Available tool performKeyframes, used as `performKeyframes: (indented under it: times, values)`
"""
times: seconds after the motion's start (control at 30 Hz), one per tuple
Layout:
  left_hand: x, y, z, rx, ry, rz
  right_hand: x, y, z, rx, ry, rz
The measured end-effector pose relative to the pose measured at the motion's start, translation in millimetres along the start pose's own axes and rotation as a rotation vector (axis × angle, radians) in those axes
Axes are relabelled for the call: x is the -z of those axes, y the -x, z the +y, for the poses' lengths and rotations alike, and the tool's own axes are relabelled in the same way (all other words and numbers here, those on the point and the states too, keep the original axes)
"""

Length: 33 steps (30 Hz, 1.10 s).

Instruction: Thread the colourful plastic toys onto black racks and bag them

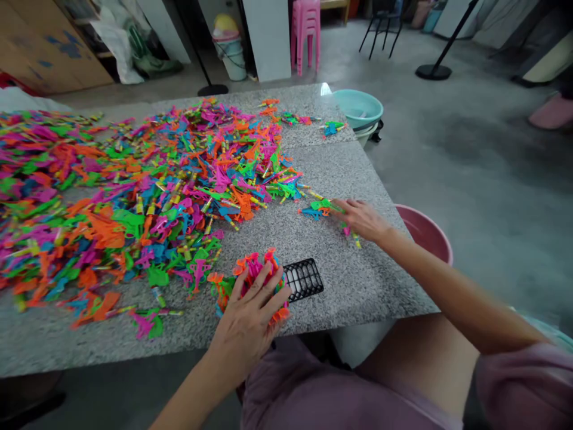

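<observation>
My left hand [253, 313] lies with fingers spread over a packed cluster of small plastic toys [219, 286], orange, pink and green, near the table's front edge. A black openwork basket [313, 289] shows to the right of that cluster; its left part is hidden behind the toys and my hand. My right hand [360, 220] is out over the table's right side, fingertips closed at a green toy gun [320, 205]. Beside those fingertips lies a blue toy gun [310, 212]. A pink and yellow piece [351, 236] lies just under the right hand.
A broad heap of similar toys [179, 173] covers the left and middle of the speckled stone table [376, 280]. Past the right edge are a turquoise basin [358, 104] and a red basin [425, 230]. Behind stand pink stools [305, 30] and a bucket [231, 57].
</observation>
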<state>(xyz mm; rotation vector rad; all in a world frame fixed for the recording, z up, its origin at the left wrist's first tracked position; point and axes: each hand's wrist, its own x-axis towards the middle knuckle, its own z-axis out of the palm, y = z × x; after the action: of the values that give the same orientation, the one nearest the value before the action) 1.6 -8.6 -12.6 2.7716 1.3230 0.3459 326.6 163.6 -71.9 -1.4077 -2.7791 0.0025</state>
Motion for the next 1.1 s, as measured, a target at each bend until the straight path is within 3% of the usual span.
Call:
performKeyframes:
  times: [0.1, 0.2, 0.27, 0.4, 0.53, 0.63, 0.7, 0.83, 0.93, 1.1]
  values:
    - [2, -1, -1, -0.021, -0.008, 0.007, -2, 15, -17, -0.080, -0.174, 0.155]
    - [4, -3, -1, -0.012, 0.000, 0.023, 2, 29, -34, -0.303, -0.340, 0.331]
    - [3, -4, 0, -0.019, -0.009, 0.023, 3, 34, -48, -0.443, -0.377, 0.270]
    - [1, -2, 1, 0.008, -0.008, 0.024, -7, 27, -80, -0.595, -0.329, -0.004]
    - [3, 0, 0, 0.006, 0.002, -0.009, -17, 31, -85, -0.650, -0.509, -0.018]
    - [6, 0, 0, -0.004, 0.002, -0.008, -20, 47, -83, -0.552, -0.936, 0.054]
    - [7, -1, 1, 0.005, 0.000, -0.001, -22, 52, -93, -0.419, -1.092, 0.166]
    - [6, -2, 1, 0.000, 0.001, 0.004, -33, 32, -135, -0.294, -1.146, 0.320]
    - [5, -1, 0, -0.009, 0.004, 0.011, -43, 5, -163, -0.276, -1.229, 0.270]
    - [4, 0, 0, 0.005, 0.024, 0.027, -48, -18, -181, -0.162, -1.057, 0.209]
